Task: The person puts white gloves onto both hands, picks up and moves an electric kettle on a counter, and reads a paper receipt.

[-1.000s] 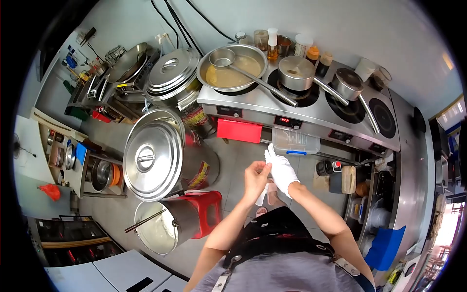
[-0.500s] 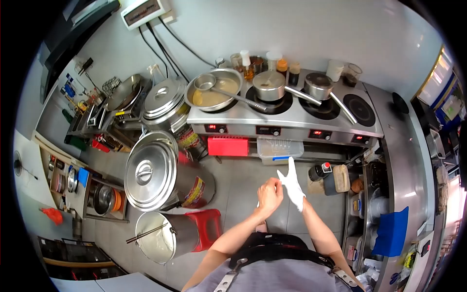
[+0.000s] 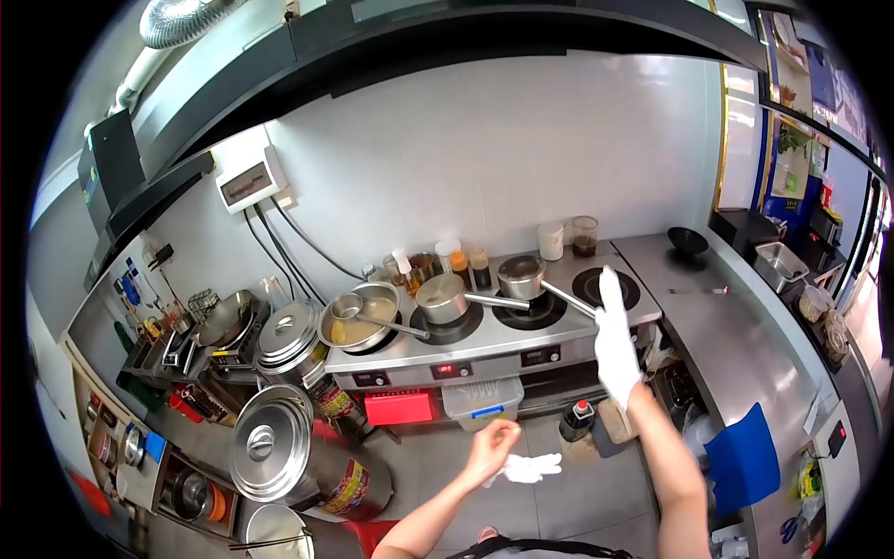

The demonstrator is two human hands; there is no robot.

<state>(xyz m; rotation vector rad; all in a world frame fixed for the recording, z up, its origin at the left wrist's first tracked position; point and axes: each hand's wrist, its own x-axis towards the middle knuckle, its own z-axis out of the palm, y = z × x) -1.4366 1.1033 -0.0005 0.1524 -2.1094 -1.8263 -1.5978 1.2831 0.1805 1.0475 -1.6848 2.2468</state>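
My right hand point(image 3: 616, 349) wears a white glove and reaches over the front of the stove point(image 3: 596, 337), fingers stretched out. Its fingers overlap the handle end of the right-hand small saucepan point(image 3: 521, 271) in this view. Bare and curled, my left hand point(image 3: 490, 449) is low in front of the stove, above the floor. A second white glove point(image 3: 533, 468) hangs from it. Also on the hobs are another small saucepan point(image 3: 440, 295) with a long handle and a wide pan point(image 3: 326, 328) of pale liquid, with a ladle point(image 3: 346, 306) across it.
Several bottles and jars point(image 3: 461, 265) line the back of the stove. Left of it stand large lidded steel pots point(image 3: 265, 443). Below are a red box point(image 3: 400, 407), a plastic bin point(image 3: 466, 401) and a dark bottle point(image 3: 576, 424). A steel counter point(image 3: 717, 307) runs along the right.
My view has tilted up. My gloved right hand has moved away from the left and up to the stove; my left hand stays low, with the loose glove now showing clearly.
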